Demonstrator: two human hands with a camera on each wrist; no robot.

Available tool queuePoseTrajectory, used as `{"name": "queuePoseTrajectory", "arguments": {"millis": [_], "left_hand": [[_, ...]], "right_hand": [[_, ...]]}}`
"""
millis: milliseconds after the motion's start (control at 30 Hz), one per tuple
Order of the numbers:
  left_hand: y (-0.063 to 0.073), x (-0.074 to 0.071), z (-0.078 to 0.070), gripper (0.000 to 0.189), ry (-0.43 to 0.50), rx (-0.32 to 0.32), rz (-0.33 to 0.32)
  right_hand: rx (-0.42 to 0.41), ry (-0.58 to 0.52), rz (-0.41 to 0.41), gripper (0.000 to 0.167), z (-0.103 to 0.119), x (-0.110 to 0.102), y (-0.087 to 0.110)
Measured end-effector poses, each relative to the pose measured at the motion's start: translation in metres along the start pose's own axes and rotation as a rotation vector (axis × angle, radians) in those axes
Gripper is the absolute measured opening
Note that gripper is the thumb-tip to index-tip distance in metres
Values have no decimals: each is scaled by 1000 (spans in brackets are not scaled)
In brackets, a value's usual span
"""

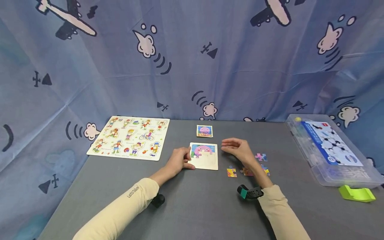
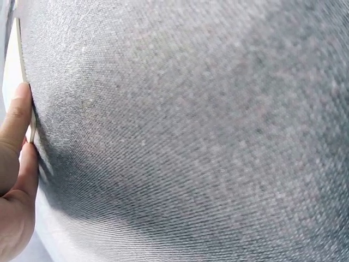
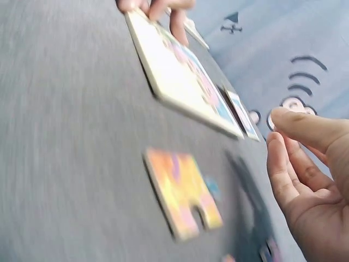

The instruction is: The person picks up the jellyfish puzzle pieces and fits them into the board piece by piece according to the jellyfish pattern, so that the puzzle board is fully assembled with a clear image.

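My left hand [image 1: 178,160] grips the left edge of a small square jigsaw board [image 1: 207,163], fingers at its side and thumb at the lower left corner. Pieces showing a pink cartoon animal fill the board's upper part, while its lower part is bare pale wood. Right of the board, my right hand [image 1: 238,150] hovers with loosely bent fingers and nothing visible in them. An orange-yellow jigsaw piece [image 3: 182,192] lies below that hand. A pink-and-blue piece [image 1: 261,157] lies right of it, and more pieces lie partly hidden by the forearm.
Behind the board lies a small picture square [image 1: 204,131] with a similar pink animal. A large peg puzzle [image 1: 132,136] of sporting figures is at the left. To the right are a clear plastic case [image 1: 330,150] and a lime-green curved block [image 1: 357,194]. A patterned curtain [image 1: 186,66] hangs behind.
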State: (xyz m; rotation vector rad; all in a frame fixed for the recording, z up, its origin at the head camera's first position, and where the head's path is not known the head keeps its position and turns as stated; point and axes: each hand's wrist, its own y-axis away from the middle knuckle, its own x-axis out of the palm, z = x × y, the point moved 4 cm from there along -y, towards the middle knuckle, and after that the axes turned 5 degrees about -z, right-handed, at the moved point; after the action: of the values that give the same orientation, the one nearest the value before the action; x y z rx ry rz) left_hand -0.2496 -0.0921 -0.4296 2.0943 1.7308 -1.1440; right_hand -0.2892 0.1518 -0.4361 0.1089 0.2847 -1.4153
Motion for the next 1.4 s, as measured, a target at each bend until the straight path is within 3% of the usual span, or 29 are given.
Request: {"name": "queuePoseTrajectory", "arguments": {"millis": [400, 767, 967, 1167, 1400], "left_hand": [[2, 0, 3, 40, -35, 3, -2], [3, 0, 3, 39, -17, -22, 6], [2, 0, 3, 39, -9, 2, 7], [2, 0, 1, 38, 32, 20, 0], [1, 0, -2, 37, 17, 47, -6]], "right_hand": [[5, 12, 6, 41, -11, -45, 18], [-74, 287, 141, 38, -17, -80, 27], [-96, 391, 204, 39, -17, -84, 24], [-130, 508, 201, 33, -14, -81, 20], [-133, 457, 210, 32, -15, -80, 20]]}}
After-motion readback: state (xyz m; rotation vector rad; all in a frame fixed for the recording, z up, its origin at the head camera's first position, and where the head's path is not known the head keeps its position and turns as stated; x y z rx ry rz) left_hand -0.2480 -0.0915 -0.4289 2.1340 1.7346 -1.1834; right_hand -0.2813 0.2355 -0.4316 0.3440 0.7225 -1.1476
